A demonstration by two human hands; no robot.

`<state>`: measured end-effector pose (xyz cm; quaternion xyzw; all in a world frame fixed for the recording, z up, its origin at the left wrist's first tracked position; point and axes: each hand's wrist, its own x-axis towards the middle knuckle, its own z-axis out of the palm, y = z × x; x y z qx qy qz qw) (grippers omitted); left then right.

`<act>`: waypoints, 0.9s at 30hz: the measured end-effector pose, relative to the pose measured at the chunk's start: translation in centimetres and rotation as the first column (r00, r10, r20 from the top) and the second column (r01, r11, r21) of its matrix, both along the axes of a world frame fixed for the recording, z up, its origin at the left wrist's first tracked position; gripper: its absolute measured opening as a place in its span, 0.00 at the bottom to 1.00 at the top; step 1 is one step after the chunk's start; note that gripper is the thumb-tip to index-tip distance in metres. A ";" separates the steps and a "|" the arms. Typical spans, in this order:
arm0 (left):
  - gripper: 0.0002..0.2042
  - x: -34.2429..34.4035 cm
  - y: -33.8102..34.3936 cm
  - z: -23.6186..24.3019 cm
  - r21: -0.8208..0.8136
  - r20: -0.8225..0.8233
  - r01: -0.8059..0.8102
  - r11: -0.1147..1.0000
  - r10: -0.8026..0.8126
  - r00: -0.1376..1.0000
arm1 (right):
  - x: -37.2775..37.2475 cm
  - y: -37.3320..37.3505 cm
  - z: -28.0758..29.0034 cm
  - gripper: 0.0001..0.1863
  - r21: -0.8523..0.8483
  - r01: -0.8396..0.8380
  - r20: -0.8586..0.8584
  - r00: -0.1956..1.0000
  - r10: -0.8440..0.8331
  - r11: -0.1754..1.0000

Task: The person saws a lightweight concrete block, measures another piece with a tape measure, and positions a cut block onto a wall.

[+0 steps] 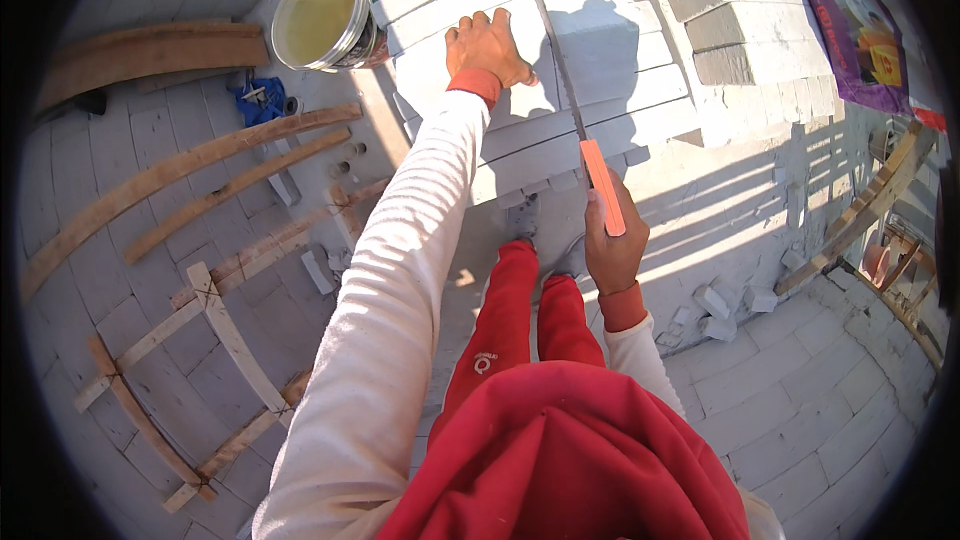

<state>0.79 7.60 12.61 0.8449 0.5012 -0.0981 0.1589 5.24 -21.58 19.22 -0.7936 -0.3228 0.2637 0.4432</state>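
My left hand [488, 48] rests on pale block [430, 40] surfaces, its fingers spread and gripping nothing. In my right hand [618, 245] is a handsaw, fingers wrapped round its orange handle [603, 190]. The long, thin saw blade [555, 50] reaches away from me across the white blocks, seen almost edge-on, just right of my left hand. Whether its teeth are cutting into a block cannot be made out. A dark shadow falls on the blocks [650, 90] to the right of the blade.
A bucket [345, 57] of cloudy liquid stands beyond my left forearm. Wooden planks [200, 178] and a nailed wooden frame [235, 340] lie at left, near a blue object [258, 100]. Broken block pieces [715, 302] litter the right floor. A purple bag [840, 30] is at far right.
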 end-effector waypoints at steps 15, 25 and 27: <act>0.42 -0.1 -1.0 0.2 -0.045 0.068 -0.072 0.996 0.075 0.995 | 3.2 0.9 0.1 0.21 -0.006 -0.116 0.063 0.991 0.116 0.993; 0.50 -0.3 -3.1 0.4 0.019 0.010 -0.105 0.994 0.105 0.994 | 2.9 1.9 1.3 0.20 -0.023 -0.107 -0.002 0.994 0.107 0.994; 0.48 0.0 -4.1 0.3 0.016 0.015 -0.143 0.990 0.143 0.990 | 2.9 1.5 1.3 0.19 -0.001 -0.115 0.028 0.993 0.115 0.993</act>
